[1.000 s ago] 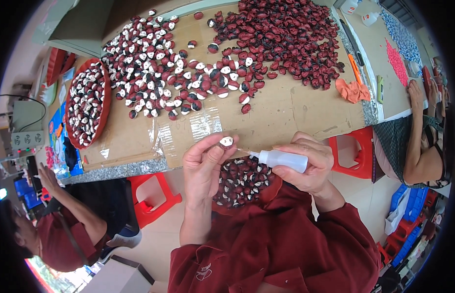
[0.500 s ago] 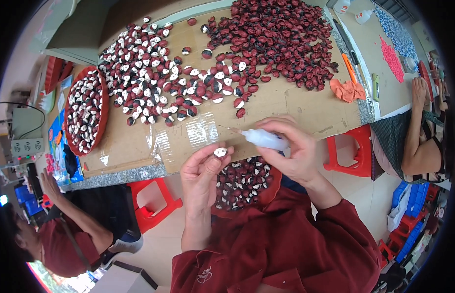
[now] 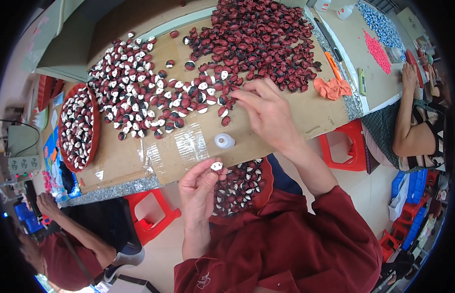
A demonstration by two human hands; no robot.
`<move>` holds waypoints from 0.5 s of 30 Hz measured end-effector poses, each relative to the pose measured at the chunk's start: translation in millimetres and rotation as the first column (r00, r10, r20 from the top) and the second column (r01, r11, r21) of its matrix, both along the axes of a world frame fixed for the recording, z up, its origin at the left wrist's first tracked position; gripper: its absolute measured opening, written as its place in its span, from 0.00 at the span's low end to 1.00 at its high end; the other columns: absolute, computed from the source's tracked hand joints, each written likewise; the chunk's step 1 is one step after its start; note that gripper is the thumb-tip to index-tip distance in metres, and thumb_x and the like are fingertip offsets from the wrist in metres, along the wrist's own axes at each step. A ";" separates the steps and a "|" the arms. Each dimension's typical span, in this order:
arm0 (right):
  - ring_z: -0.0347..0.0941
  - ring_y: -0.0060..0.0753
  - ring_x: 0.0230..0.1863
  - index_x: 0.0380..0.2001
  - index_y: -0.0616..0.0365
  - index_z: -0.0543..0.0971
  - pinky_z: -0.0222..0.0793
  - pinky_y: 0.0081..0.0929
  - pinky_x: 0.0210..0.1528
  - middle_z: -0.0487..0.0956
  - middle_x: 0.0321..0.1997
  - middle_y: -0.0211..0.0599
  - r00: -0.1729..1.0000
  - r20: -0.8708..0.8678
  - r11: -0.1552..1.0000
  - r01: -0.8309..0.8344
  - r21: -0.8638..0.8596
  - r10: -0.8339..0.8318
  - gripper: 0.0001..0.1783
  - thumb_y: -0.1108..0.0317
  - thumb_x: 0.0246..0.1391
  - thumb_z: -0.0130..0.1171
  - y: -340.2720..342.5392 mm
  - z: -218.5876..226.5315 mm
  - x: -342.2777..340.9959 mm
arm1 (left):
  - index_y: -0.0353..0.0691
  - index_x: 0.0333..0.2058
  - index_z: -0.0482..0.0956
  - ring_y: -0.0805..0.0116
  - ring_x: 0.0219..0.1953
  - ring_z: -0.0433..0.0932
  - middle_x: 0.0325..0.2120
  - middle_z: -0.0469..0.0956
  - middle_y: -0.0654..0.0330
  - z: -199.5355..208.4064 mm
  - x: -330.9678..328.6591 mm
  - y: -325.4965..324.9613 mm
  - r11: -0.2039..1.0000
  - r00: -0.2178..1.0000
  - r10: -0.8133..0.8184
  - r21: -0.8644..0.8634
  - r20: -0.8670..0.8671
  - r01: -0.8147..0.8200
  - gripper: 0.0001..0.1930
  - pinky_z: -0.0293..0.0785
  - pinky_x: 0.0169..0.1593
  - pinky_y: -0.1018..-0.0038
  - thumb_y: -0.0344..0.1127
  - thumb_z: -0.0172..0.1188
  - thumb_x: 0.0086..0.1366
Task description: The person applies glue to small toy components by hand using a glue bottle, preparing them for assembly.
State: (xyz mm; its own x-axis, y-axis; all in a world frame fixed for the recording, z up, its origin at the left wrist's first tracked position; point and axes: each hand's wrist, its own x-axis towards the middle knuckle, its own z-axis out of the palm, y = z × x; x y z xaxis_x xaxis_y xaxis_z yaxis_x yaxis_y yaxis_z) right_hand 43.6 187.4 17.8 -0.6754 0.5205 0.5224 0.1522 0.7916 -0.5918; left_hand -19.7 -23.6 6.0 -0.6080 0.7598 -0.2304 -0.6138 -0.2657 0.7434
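Between the thumb and fingers of my left hand [image 3: 200, 184] is a small round dark red piece with a white face [image 3: 216, 166], held near the table's front edge. My right hand [image 3: 271, 115] reaches over the table, its thumb and forefinger pinched together at the edge of the dark red pieces [image 3: 266, 39]. What lies in that pinch is too small to make out. A translucent white squeeze bottle [image 3: 224, 141] stands upright on the cardboard between my hands. In my lap, partly behind my left hand, rests a red basin [image 3: 267, 188] holding several red, black and white pieces.
Red-and-white pieces [image 3: 122, 83] spread across the cardboard tabletop [image 3: 291, 115]. A red tray [image 3: 96, 132] of finished-looking pieces stands left. An orange crumpled cloth [image 3: 332, 88], orange cutter [image 3: 333, 66] and green tool [image 3: 361, 81] lie right. Other people sit at both sides, near red stools [image 3: 347, 149].
The bottle, earlier in my right hand, now stands on the table. My right hand has moved up to the loose pieces. My left hand still holds its piece.
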 end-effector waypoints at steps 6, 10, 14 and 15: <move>0.69 0.38 0.34 0.31 0.61 0.78 0.67 0.32 0.35 0.71 0.28 0.37 0.975 0.214 0.997 -0.059 -0.040 0.066 0.08 0.75 0.44 0.58 -0.9 5.9 15.3 | 0.30 0.45 0.73 0.62 0.39 0.78 0.40 0.76 0.49 2.8 4.5 1.9 0.999 0.999 -0.031 -0.025 0.026 0.031 0.14 0.75 0.44 0.71 0.20 0.54 0.58; 0.69 0.38 0.34 0.32 0.61 0.78 0.67 0.32 0.35 0.71 0.28 0.37 0.958 0.283 0.997 -0.064 0.035 0.052 0.09 0.73 0.43 0.58 -0.4 10.1 25.9 | 0.30 0.45 0.73 0.63 0.39 0.78 0.39 0.77 0.50 3.4 6.9 7.5 0.996 0.997 -0.073 -0.056 0.025 0.074 0.14 0.75 0.44 0.72 0.21 0.54 0.59; 0.69 0.38 0.34 0.34 0.61 0.78 0.67 0.32 0.35 0.71 0.27 0.38 0.960 0.246 0.991 -0.134 -0.004 0.131 0.11 0.72 0.44 0.58 4.9 3.2 31.8 | 0.30 0.45 0.73 0.64 0.39 0.78 0.39 0.77 0.51 3.9 8.8 11.6 0.994 0.995 -0.099 -0.040 0.006 0.099 0.14 0.75 0.44 0.72 0.21 0.54 0.59; 0.69 0.38 0.34 0.34 0.61 0.78 0.67 0.32 0.35 0.71 0.27 0.38 0.960 0.246 0.991 -0.134 -0.005 0.131 0.11 0.72 0.44 0.58 4.2 5.0 31.7 | 0.29 0.45 0.73 0.64 0.39 0.78 0.38 0.77 0.51 4.0 9.0 12.1 0.993 0.994 -0.106 -0.042 0.010 0.107 0.14 0.75 0.44 0.73 0.21 0.54 0.59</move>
